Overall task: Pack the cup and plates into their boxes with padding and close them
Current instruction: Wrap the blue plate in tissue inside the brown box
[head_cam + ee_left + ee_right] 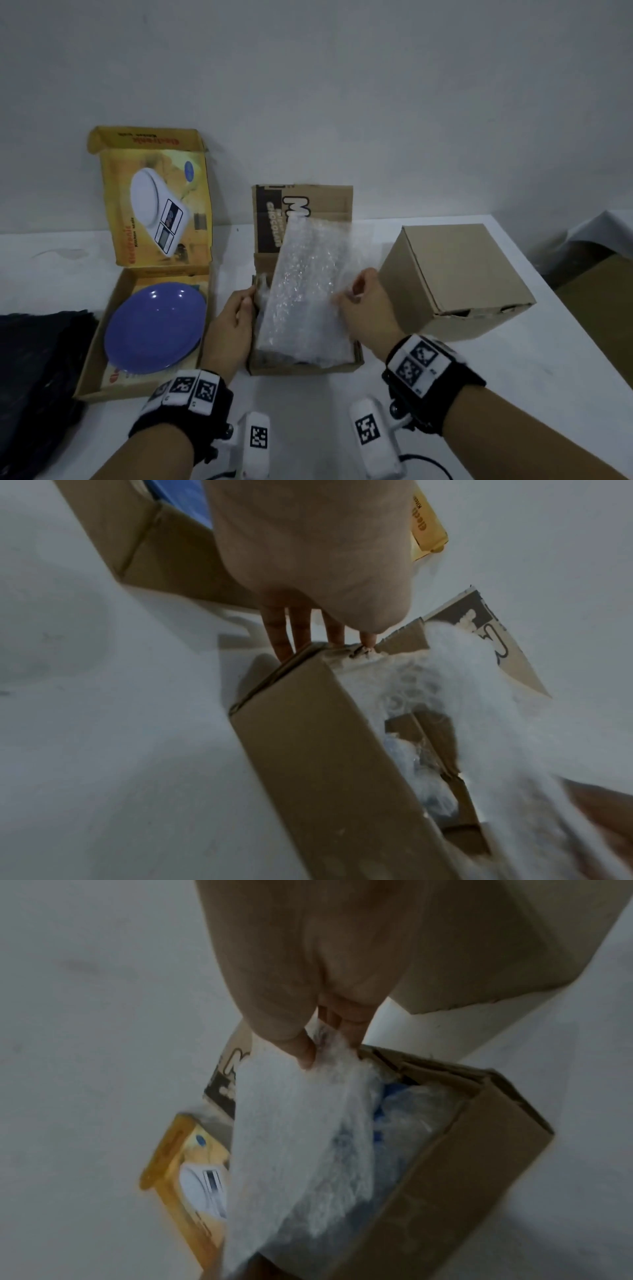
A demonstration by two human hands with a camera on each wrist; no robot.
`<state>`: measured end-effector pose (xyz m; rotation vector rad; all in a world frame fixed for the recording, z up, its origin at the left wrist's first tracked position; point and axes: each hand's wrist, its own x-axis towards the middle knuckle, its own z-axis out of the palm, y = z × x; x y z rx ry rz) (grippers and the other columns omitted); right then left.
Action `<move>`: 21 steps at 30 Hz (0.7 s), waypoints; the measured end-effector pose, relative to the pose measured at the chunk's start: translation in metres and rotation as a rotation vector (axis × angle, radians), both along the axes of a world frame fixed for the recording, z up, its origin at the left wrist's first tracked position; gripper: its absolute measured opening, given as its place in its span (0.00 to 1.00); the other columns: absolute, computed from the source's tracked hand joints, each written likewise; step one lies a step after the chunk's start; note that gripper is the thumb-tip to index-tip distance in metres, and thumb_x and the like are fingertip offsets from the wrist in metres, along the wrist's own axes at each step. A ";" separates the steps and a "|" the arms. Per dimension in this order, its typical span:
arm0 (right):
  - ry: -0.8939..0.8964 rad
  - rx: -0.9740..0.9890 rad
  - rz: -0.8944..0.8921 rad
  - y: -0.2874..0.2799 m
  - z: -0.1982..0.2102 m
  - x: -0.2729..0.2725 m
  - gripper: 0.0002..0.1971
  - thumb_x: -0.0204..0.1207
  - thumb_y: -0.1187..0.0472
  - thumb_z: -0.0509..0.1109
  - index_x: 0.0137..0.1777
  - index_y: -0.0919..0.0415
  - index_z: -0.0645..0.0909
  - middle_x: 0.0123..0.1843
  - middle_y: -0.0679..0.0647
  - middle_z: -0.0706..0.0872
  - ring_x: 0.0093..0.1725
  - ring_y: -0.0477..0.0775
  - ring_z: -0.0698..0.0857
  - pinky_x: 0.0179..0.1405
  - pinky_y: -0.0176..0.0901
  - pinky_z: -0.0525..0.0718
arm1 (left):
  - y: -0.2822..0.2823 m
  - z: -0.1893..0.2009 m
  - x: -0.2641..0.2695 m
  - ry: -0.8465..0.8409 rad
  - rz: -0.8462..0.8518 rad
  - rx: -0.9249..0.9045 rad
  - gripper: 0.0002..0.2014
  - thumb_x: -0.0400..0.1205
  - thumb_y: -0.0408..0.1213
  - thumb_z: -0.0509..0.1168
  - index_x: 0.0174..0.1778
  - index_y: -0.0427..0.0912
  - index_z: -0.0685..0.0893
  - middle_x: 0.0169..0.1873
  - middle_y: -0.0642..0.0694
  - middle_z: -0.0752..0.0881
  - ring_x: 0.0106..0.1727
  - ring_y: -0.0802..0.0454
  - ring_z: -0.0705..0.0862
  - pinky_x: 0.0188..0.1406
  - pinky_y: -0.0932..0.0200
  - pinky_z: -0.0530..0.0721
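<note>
The step in hand looks like laying the top sheet of bubble wrap [308, 284] over what already sits in the middle box [305, 366], and doing it well means keeping that box from sliding while the sheet comes down flat. The left hand [229, 329] steadies the box from its left side: its fingers [277, 639] lie fairly straight against the wall's top edge, pressing rather than curling round it. The right hand [363, 308] pinches the sheet's right edge between thumb and fingers [301, 1053], holding it tilted up with its lower end already inside the box. Under the sheet the right wrist view shows something blue wrapped in more padding; whether it is a plate or the cup cannot be told. A good move, I judge, is to lower the sheet toward the right wall, tuck its loose edges inside so nothing hangs over the rim, then fold down the printed lid [301, 212] standing at the back. The risk is a bunched corner keeping the lid from closing. 1 blue plate [156, 329] lies bare in the yellow box [102, 342] on the left, still needing padding, and the plain box [452, 277] on the right stands closed on the tabletop [513, 394].
</note>
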<state>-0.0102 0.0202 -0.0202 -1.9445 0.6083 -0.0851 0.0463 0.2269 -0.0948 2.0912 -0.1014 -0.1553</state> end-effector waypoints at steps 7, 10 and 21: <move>-0.235 -0.887 0.053 0.029 0.010 0.005 0.42 0.68 0.59 0.70 0.80 0.57 0.52 0.82 0.64 0.53 0.81 0.64 0.56 0.75 0.59 0.59 | -0.003 0.006 -0.001 -0.047 -0.004 0.009 0.11 0.87 0.46 0.53 0.62 0.55 0.77 0.50 0.53 0.85 0.50 0.54 0.82 0.46 0.56 0.78; -0.205 -1.018 0.345 0.047 -0.006 0.003 0.43 0.75 0.47 0.63 0.84 0.56 0.44 0.84 0.67 0.43 0.83 0.68 0.42 0.78 0.72 0.49 | -0.007 0.005 -0.004 -0.068 -0.002 -0.009 0.12 0.87 0.48 0.53 0.63 0.54 0.75 0.50 0.54 0.84 0.50 0.55 0.83 0.44 0.57 0.78; 0.300 -1.032 1.127 0.018 -0.048 0.038 0.47 0.76 0.32 0.57 0.82 0.49 0.30 0.83 0.58 0.29 0.82 0.59 0.32 0.76 0.65 0.30 | -0.009 -0.003 0.002 -0.234 -0.151 0.168 0.28 0.82 0.56 0.57 0.78 0.55 0.63 0.81 0.57 0.56 0.74 0.62 0.62 0.72 0.60 0.63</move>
